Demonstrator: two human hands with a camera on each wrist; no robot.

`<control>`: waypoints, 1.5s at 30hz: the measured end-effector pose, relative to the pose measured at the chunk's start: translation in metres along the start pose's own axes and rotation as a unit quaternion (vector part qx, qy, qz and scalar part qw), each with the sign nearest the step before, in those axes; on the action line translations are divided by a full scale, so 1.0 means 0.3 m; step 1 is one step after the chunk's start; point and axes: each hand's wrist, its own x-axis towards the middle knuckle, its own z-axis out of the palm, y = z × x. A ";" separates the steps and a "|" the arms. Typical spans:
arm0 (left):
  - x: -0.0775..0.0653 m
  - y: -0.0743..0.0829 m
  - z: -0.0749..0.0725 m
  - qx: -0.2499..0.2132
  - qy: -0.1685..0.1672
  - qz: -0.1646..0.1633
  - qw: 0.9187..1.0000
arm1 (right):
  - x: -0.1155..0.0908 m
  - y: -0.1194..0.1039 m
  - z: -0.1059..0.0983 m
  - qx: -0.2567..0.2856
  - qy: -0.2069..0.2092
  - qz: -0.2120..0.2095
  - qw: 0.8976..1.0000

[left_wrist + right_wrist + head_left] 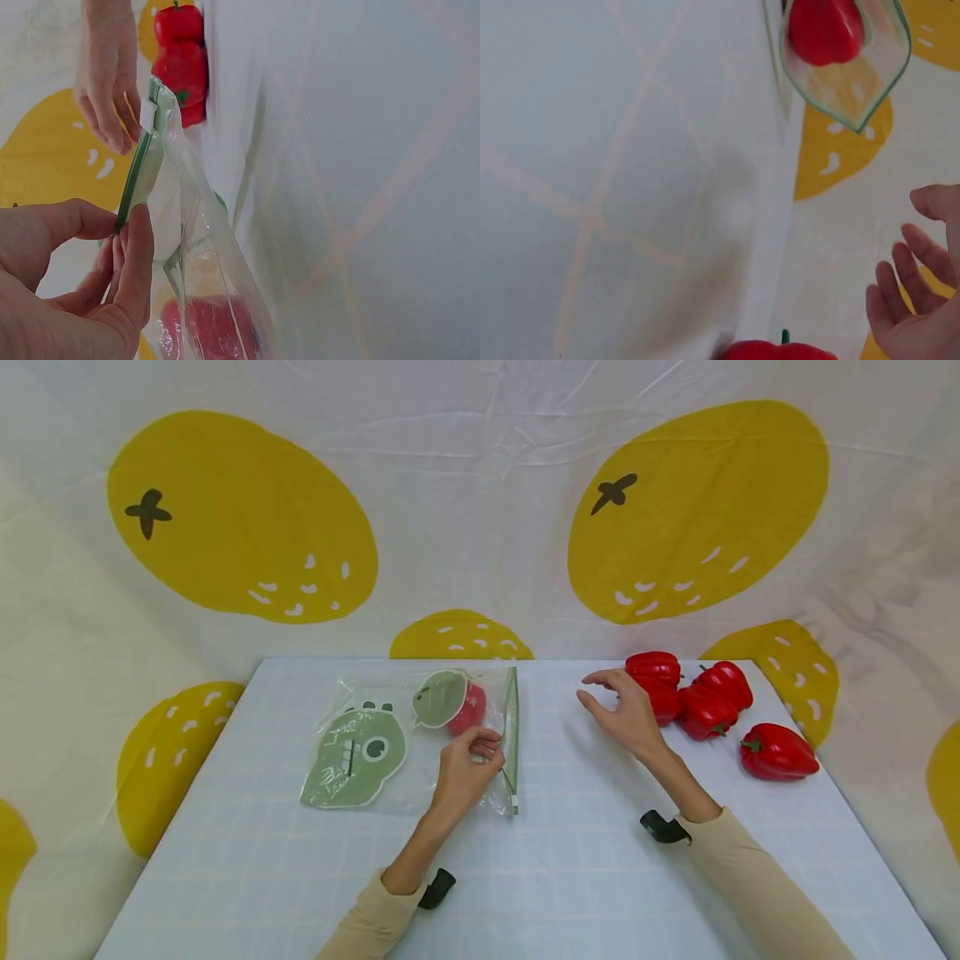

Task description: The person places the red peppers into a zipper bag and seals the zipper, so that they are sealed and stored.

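A clear zip bag [352, 768] with a green monster print lies on the table. Inside it a red bell pepper [468, 710] shows through the plastic. My left hand [467, 774] pinches the green-edged mouth of the bag between thumb and fingers, and the left wrist view shows this rim [137, 174] lifted, with a white slider [148, 115] near its end. The right wrist view looks into the parted mouth [859, 124]. My right hand [628, 714] hovers with spread, relaxed fingers, holding nothing, just left of several red bell peppers [705, 712].
One more red bell pepper [780, 753] lies apart near the table's right edge. The table [547, 877] has a pale checked cover. Behind it hangs a white cloth [465, 527] with yellow fruit prints.
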 end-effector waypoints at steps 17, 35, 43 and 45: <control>-0.006 -0.001 -0.002 0.008 0.001 0.005 1.000 | -0.040 0.103 -0.083 -0.076 0.045 -0.032 0.996; -0.010 0.007 0.001 0.006 -0.001 -0.012 1.000 | -0.073 0.182 -0.124 -0.127 0.022 -0.023 0.991; -0.008 0.010 -0.001 0.009 0.000 -0.012 1.000 | -0.085 0.188 -0.150 -0.142 -0.014 -0.016 0.990; -0.007 0.009 -0.002 0.009 0.001 -0.010 1.000 | -0.085 0.190 -0.155 -0.141 -0.020 -0.019 0.990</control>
